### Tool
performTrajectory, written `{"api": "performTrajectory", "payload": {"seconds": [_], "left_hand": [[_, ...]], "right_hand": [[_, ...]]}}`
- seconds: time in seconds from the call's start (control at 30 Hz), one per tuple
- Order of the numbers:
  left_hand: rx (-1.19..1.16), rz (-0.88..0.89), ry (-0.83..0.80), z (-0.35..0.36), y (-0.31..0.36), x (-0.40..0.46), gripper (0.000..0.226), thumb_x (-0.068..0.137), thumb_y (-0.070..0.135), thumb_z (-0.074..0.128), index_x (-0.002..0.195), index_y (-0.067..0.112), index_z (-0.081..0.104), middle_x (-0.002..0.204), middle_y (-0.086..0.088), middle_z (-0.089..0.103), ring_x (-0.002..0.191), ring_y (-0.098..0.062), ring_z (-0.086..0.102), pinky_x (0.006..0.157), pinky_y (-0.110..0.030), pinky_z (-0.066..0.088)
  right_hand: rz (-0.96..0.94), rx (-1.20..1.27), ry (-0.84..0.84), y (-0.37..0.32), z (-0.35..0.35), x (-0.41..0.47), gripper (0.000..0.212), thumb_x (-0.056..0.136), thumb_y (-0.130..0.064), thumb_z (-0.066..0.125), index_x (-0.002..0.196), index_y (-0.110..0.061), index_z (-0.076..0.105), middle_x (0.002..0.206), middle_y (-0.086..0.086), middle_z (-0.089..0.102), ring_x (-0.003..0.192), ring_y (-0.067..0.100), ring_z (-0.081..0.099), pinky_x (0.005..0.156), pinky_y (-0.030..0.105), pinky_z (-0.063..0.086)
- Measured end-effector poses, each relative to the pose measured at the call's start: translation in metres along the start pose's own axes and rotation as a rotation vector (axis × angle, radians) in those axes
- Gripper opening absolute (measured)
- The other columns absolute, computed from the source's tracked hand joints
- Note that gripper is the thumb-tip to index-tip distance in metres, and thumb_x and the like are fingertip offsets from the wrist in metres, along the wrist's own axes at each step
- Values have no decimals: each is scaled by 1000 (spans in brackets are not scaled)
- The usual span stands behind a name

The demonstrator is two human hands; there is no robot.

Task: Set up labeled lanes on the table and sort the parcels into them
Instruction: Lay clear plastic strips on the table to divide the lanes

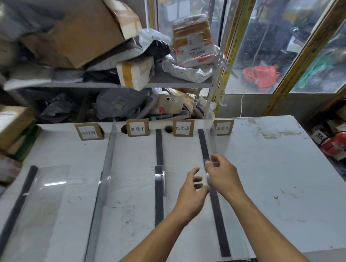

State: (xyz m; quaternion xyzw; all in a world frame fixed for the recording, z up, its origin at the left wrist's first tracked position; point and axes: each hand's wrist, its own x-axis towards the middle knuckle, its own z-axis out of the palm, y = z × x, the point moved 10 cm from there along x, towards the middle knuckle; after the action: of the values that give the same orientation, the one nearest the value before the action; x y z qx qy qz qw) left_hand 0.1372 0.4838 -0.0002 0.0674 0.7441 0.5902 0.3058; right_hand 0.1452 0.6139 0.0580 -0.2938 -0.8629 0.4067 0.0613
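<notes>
Both hands work over the long dark divider strip (215, 192) on the white table (275, 175). The right hand (223, 176) seems to pinch clear tape on it. The left hand (192, 193), just beside, is loosely spread, holding nothing.

White table (265, 164) split by dark grey strips (214, 202) under glossy clear tape; brown cardboard lane labels (183, 128) with white paper and black characters. Behind it — brown boxes (89, 36), grey mailer bags (117, 104), a red fire extinguisher (338, 143).
</notes>
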Motion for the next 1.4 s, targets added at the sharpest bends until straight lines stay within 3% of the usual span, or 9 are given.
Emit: {"api": "performTrajectory", "payload": {"seconds": [0.17,0.37,0.47,0.6,0.7,0.83,0.97,1.1,1.4], "left_hand": [[-42,148,132,-117,25,-23,38,99,29,59,132,40,44,119,16,59,110,-3,59,84,-18,53],[29,178,331,-284,9,-71,33,98,33,59,127,41,47,102,32,53,95,9,56,67,-7,46],[91,146,425,-364,-16,-99,21,98,29,60,115,39,53,101,27,57,93,5,59,63,-2,44],[181,58,542,-457,-60,-130,19,96,25,58,114,30,62,101,18,62,91,5,59,70,-6,41],[236,-29,627,-508,-96,-147,20,95,23,59,113,27,64,105,11,67,87,3,59,70,-10,42],[453,-156,690,-546,-141,-155,32,95,24,59,127,23,57,124,2,61,109,-16,58,84,-26,49],[647,-279,627,-556,-182,-154,47,95,24,58,139,22,43,138,-3,47,123,-22,44,80,-28,41],[667,-350,542,-556,-205,-147,43,95,24,58,135,17,45,130,-8,51,118,-26,51,87,-36,47],[825,-368,509,-562,-207,-132,25,99,26,56,116,13,44,117,-10,58,105,-28,61,74,-33,46]], "right_hand": [[-180,121,-80,-101,76,-35,35,99,-32,55,132,-22,56,120,-8,62,94,-4,57,66,3,44],[-290,161,-208,-201,190,-88,30,99,-34,55,128,-25,58,110,-18,59,95,-8,57,68,5,44],[-298,176,-286,-237,256,-113,31,99,-34,55,129,-26,57,106,-23,58,94,-12,55,69,4,43],[-301,136,-395,-271,339,-142,36,99,-35,56,133,-25,56,118,-14,62,93,-11,56,78,10,41],[-281,69,-471,-280,389,-160,38,99,-38,54,135,-24,54,116,-15,59,90,-7,54,72,8,40],[-223,21,-534,-277,432,-173,40,99,-40,53,134,-21,55,115,-10,59,93,1,55,73,11,40],[-190,-25,-560,-272,452,-177,42,99,-38,52,136,-18,54,126,-3,61,101,7,54,86,23,44],[-142,-59,-568,-265,458,-174,43,98,-38,51,136,-18,54,114,-8,57,103,9,54,92,32,52],[-78,-107,-588,-248,455,-164,42,98,-39,50,134,-19,54,113,-9,56,99,8,55,76,18,39]]}}
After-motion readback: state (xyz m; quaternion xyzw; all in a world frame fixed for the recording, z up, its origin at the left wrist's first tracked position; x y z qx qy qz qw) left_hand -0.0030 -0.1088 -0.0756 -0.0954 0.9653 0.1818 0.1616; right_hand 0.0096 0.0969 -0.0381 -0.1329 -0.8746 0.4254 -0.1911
